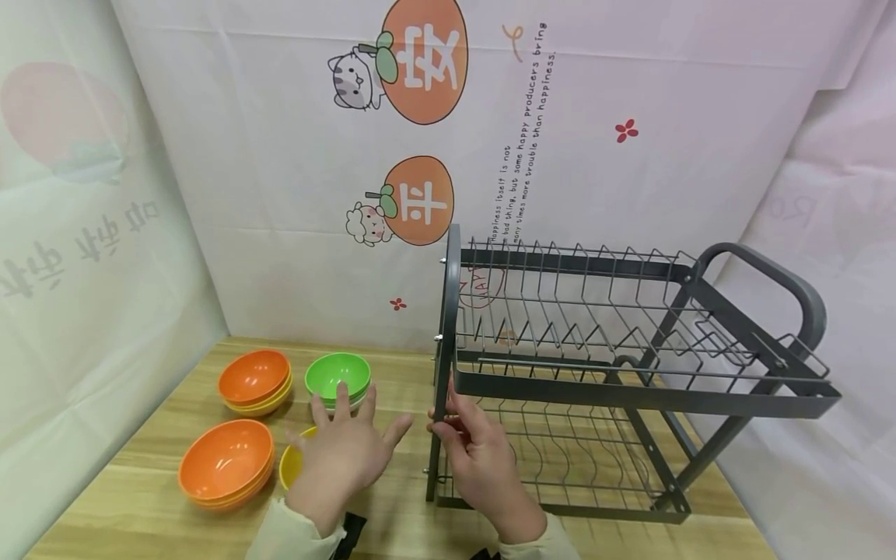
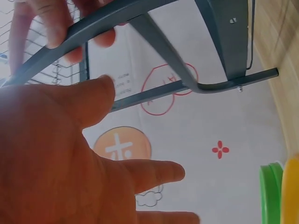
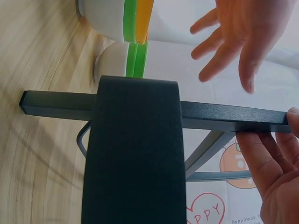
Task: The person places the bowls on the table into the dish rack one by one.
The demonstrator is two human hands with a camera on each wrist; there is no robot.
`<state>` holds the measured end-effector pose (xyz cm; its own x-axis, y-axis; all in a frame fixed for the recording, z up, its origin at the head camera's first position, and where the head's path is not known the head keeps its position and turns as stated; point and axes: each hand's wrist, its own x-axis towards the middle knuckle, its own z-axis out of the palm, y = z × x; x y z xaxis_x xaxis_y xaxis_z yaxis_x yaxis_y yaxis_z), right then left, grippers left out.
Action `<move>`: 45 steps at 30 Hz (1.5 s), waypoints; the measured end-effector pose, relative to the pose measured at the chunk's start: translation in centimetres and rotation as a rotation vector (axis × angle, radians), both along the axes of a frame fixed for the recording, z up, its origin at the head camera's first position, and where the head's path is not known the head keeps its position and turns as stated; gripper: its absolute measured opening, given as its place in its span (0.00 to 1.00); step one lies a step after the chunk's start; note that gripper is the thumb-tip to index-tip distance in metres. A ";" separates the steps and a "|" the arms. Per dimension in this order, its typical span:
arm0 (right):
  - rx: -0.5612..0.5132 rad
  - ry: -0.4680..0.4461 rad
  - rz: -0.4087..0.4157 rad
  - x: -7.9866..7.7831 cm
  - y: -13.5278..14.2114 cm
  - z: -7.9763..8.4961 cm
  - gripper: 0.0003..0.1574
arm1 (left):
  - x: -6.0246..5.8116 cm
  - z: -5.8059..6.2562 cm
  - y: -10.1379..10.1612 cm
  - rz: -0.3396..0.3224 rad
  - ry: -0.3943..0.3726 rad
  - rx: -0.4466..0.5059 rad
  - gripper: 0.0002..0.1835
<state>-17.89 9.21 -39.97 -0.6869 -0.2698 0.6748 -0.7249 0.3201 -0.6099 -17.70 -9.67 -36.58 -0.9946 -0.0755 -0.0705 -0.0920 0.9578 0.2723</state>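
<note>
A dark grey two-tier dish rack [image 1: 644, 400] stands on the wooden table, to the right. My right hand [image 1: 486, 463] grips its left front upright, the thumb on one side of the bar and curled fingers on the other; the right wrist view shows the same right hand [image 3: 275, 172] on the bar. With fingers spread and nothing held, my left hand [image 1: 343, 459] hovers left of the rack. It partly hides a yellow bowl [image 1: 289, 468]. Just beyond its fingertips is a stack topped by a green bowl [image 1: 338, 376].
Two more bowl stacks are at the left, a farther one topped by an orange bowl [image 1: 253, 377] and a nearer one by another orange bowl [image 1: 225, 460]. A white printed cloth [image 1: 301, 272] hangs behind the wooden table [image 1: 133, 474]; pale cloth also hangs at both sides.
</note>
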 end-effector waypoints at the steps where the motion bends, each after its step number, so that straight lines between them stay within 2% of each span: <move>1: 0.002 0.000 0.003 0.0 0.0 0.0 0.33 | 0.1 0.1 -0.3 -0.009 0.009 0.016 0.54; 3: -0.005 -0.010 0.011 0.0 0.0 0.0 0.32 | 0.3 0.5 -1.3 -0.037 0.043 0.050 0.53; 6: -0.019 -0.016 0.016 0.8 -0.3 1.2 0.28 | 0.7 1.6 -3.1 -0.081 0.107 0.083 0.49; 8: -0.030 -0.029 0.016 0.9 -0.4 1.4 0.25 | 1.0 2.3 -4.4 -0.104 0.144 0.095 0.46; 10: -0.029 -0.018 0.018 0.9 -0.4 1.5 0.27 | 1.2 2.9 -5.7 -0.118 0.157 0.106 0.44; 13: -0.025 -0.010 0.024 0.1 -0.2 0.1 0.32 | 1.2 3.1 -7.7 -0.125 0.151 0.136 0.43; 15: -0.024 0.002 0.028 -0.1 -0.1 -0.1 0.33 | 1.4 3.0 -8.9 -0.126 0.135 0.163 0.41; 20: -0.030 -0.010 0.020 -0.1 -0.2 0.0 0.24 | 2.0 1.9 -11.1 -0.102 0.050 0.247 0.39; 25: -0.029 -0.012 0.016 0.0 -0.2 0.1 0.24 | 2.1 0.2 -12.1 -0.077 -0.033 0.321 0.42; 31: -0.037 -0.010 0.016 0.0 -0.3 0.2 0.24 | 1.9 -1.2 -12.5 -0.069 -0.044 0.353 0.40; 38: -0.047 -0.033 -0.009 0.0 -0.4 -0.1 0.22 | 1.5 -2.2 -12.7 -0.058 -0.063 0.375 0.39; 45: -0.042 -0.019 0.007 -0.2 -0.4 0.0 0.23 | 1.0 -3.1 -13.0 -0.059 -0.069 0.376 0.39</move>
